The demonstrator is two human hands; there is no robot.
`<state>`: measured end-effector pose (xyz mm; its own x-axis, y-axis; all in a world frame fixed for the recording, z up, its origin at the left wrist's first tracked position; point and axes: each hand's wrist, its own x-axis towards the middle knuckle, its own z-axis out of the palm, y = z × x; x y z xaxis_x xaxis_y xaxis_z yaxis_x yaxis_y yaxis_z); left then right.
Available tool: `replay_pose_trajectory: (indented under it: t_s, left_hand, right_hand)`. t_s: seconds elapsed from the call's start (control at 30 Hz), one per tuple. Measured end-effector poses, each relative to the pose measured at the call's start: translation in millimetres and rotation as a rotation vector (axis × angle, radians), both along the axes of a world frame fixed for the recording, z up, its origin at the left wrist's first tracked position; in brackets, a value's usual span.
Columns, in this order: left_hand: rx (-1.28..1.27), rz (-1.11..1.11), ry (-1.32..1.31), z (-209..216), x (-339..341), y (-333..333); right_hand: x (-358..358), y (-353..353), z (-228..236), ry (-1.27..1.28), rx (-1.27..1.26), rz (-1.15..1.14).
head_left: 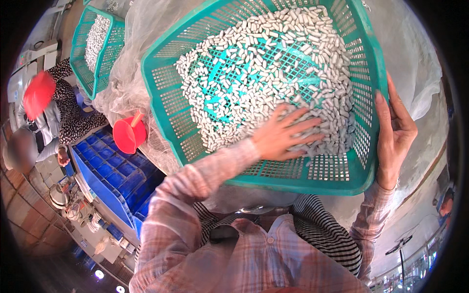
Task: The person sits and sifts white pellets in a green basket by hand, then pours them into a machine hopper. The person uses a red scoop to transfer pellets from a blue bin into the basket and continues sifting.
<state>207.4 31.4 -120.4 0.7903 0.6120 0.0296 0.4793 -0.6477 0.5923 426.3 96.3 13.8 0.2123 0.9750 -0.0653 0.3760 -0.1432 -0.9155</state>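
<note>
A large green plastic basket [369,83] with slotted walls tilts in front of me. Small white oblong pieces [273,68] lie over its mesh bottom, thinner in the middle and heaped along the right side and near right corner. My left hand [288,133] rests palm down on the pieces near the front wall, fingers spread, gripping nothing. At the right, my right hand [396,129] holds the basket's outer rim, its thumb along the wall; some of its fingers are hidden.
A smaller green basket [102,73] of similar white pieces stands far left. Nearby are a red scoop [131,133] on crumpled translucent netting [134,78] and a blue compartmented crate [110,168]. Another person [44,112] with something red on the head sits at left.
</note>
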Motion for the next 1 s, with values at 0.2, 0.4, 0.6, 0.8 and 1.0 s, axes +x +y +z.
replay_pose_trajectory:
  t_s: [0.2, 0.4, 0.6, 0.8, 1.0]
  left_hand:
    - [0.141, 0.421, 0.271, -41, -142, 30]
    - [0.262, 1.08, -0.113, -28, 5, 128]
    - [-0.08, 0.379, -0.201, 36, 90, 40]
    - [-0.064, -0.038, 0.281, -17, -91, -5]
    - [0.206, 1.097, 0.268, -56, -89, 92]
  right_hand:
    - [-1, 1, 5, -0.015, 0.035, 0.003]
    - [-8, 7, 11, -0.02, 0.031, 0.031]
    - [-5, 6, 8, -0.055, -0.013, 0.055]
    - [2, -1, 7, 0.004, 0.018, 0.02]
    - [0, 1, 7, -0.063, 0.012, 0.035]
